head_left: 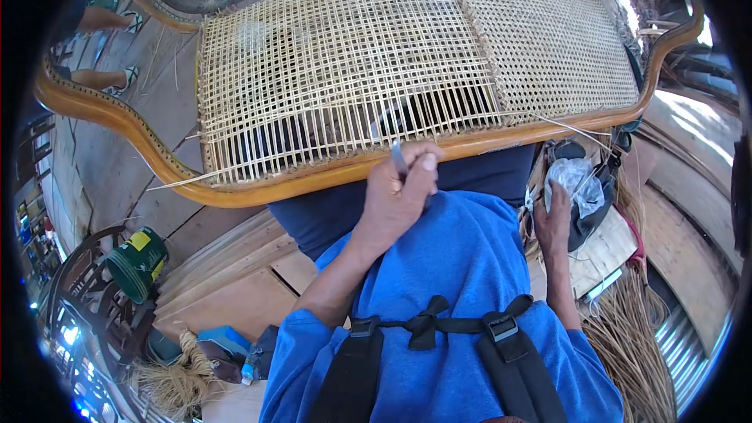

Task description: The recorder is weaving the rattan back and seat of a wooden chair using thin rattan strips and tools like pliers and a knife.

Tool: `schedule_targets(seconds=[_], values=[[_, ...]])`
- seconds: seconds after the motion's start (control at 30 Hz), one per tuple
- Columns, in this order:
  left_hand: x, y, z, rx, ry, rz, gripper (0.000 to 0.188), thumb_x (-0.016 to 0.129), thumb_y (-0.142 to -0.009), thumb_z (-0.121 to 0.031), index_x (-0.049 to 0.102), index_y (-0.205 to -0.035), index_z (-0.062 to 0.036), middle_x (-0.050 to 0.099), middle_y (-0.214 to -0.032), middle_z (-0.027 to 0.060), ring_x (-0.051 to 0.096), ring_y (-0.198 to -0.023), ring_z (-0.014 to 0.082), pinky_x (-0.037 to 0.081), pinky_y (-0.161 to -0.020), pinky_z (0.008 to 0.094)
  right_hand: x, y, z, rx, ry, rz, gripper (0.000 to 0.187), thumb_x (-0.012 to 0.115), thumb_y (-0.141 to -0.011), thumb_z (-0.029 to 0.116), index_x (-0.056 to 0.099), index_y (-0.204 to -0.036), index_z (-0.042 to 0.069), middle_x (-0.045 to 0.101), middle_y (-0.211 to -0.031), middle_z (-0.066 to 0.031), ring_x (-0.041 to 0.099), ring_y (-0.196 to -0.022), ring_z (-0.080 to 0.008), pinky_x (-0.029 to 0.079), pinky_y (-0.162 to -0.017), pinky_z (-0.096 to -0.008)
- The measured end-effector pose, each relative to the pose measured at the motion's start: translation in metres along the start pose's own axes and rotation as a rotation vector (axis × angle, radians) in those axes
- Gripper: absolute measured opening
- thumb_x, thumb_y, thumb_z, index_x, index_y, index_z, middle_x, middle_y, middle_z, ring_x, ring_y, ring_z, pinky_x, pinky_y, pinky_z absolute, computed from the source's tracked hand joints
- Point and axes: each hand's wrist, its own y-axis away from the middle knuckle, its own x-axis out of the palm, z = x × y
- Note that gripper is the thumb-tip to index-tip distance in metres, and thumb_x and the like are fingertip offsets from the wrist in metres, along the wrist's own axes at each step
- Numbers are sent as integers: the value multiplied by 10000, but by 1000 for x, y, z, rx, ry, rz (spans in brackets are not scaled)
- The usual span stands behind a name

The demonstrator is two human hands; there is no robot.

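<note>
A wooden chair frame with woven cane panels lies across my lap, its curved brown rail toward me. The left panel's weave is dense at the far side; along the near rail only the lengthwise strands show, with open gaps. My left hand is closed around a slim grey tool, its tip pointing up at the rail; the tool's kind is not clear. Off to the right, my right hand is beside a clear plastic bag, fingers stretched toward it. I cannot see anything held in it.
A bundle of long cane strips lies at the lower right. On the left are a green bucket, a bunch of pale fibre and wooden boards. Another person's legs show at the far left. A loose strand sticks out past the rail.
</note>
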Motion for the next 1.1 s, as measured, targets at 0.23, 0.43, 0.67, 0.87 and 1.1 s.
schedule_targets(seconds=[0.23,0.43,0.67,0.87,1.1], values=[[28,-37,0,476,-136,324,363,349,-945,-217,558,-1103,34,585,-1091,192,542,-1050,315,389,-951,397,-73,-85,131,46,-1285,788,468,537,-896,359,520,-1167,-23,590,-1012,-94,543,-974,-161,424,-862,-287],[7,-76,4,610,-1086,8,446,602,-787,-367,582,-1026,9,541,-1070,133,482,-1040,309,385,-878,439,-80,-153,87,127,-713,626,433,611,-831,348,578,-1130,36,634,-888,-84,598,-741,-179,477,-695,-318],[13,-91,-5,324,-1315,63,451,658,-734,-346,572,-1052,-37,487,-1023,87,447,-991,265,372,-839,406,-95,-253,81,-194,-209,831,201,583,-812,211,612,-900,33,550,-661,-147,557,-589,-278,430,-577,-367],[14,-93,-5,238,-1326,109,473,662,-739,-356,564,-1085,-49,479,-1058,93,431,-1021,275,373,-865,417,-90,-290,92,-300,-31,841,301,523,-842,310,626,-746,44,607,-700,-132,609,-689,-312,486,-630,-431],[6,-88,-15,224,-1263,113,515,618,-788,-366,541,-1158,-16,446,-1138,151,408,-1087,343,353,-926,448,-95,-287,100,-170,-295,806,229,544,-850,273,624,-835,59,583,-695,-149,591,-633,-333,462,-599,-394]])
